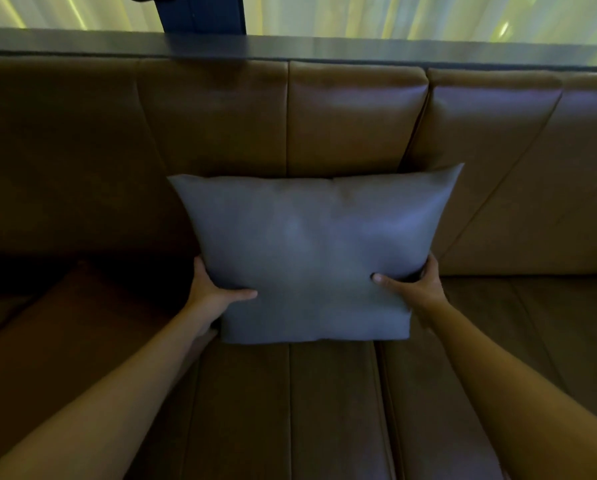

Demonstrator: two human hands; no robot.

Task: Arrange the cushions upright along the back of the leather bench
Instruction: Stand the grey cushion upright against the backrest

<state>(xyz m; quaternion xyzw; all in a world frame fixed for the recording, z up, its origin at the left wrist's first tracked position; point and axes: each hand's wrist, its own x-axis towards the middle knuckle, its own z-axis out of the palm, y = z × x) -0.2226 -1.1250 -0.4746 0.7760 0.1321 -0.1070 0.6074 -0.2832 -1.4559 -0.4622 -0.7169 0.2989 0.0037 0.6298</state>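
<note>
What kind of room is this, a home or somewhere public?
Probably a cafe, restaurant or lounge, though a home can't be ruled out. A long brown leather bench with a panelled backrest runs below a dark ledge, with sheer curtains behind.

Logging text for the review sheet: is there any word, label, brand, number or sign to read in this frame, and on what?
None. The plain grey square cushion, held by the left hand and right hand, the brown leather bench and the pale curtain carry no readable text.

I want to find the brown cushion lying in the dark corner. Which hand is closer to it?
Left. The left hand grips the grey cushion on the side facing the brown cushion; the right hand grips the far side.
</note>
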